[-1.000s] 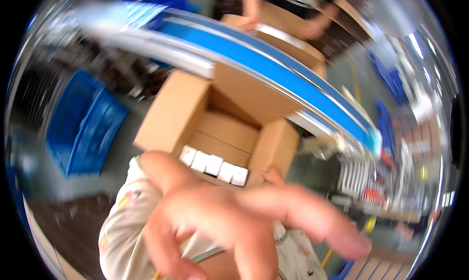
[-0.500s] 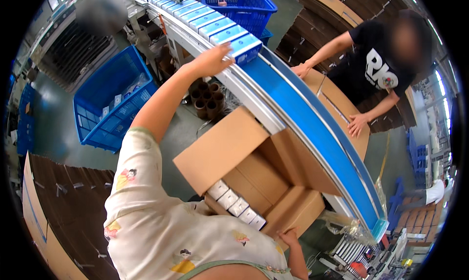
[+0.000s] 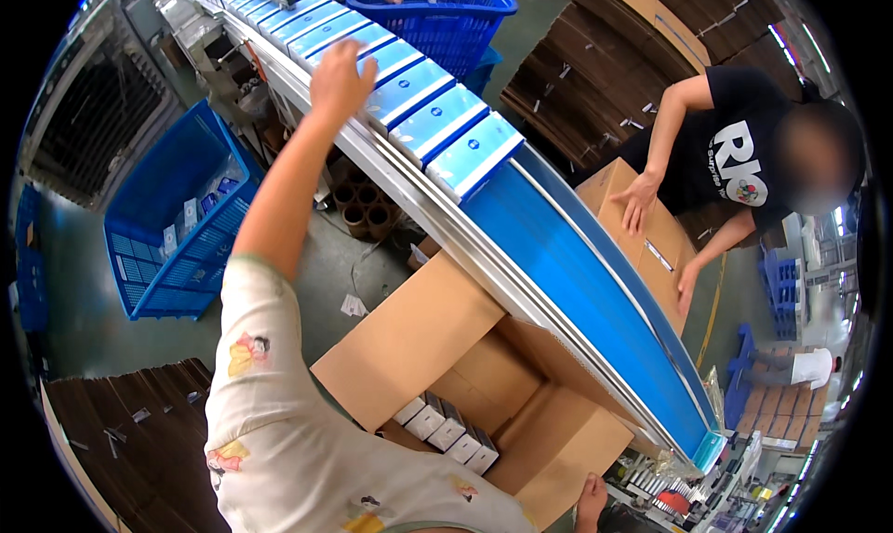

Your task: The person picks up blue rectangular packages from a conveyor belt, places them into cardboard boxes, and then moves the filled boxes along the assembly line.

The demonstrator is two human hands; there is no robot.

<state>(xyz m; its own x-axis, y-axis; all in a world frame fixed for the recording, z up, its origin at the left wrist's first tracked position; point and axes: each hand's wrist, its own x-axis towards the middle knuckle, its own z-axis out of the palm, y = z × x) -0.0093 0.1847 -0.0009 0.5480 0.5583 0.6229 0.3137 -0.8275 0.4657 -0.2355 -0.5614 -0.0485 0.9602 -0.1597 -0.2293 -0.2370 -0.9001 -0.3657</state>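
Note:
My left hand point(image 3: 342, 79) is over a row of blue-and-white boxes point(image 3: 402, 88) on the conveyor, its fingers bent and a little apart, slightly blurred. No box is held in it. At the lower right, my right hand point(image 3: 590, 503) has its fingers curled beside the outer flap of an open brown carton point(image 3: 572, 449). Nothing shows in that hand. Several small boxes with white ends point(image 3: 446, 433) stand packed along the near side inside the carton, partly behind my shirt. The front box of the conveyor row point(image 3: 475, 154) has bare blue belt ahead of it.
The conveyor belt point(image 3: 567, 263) runs diagonally past the carton. Across it, a co-worker in a black shirt point(image 3: 735, 152) has both hands on a brown carton point(image 3: 642, 235). Blue crates point(image 3: 177, 245) stand left and beyond. Flattened cardboard stacks point(image 3: 130, 440) are at lower left.
My left hand has moved from the front box back along the row. The boxes have advanced along the belt. My right hand has come off the carton flap and its fingers have curled.

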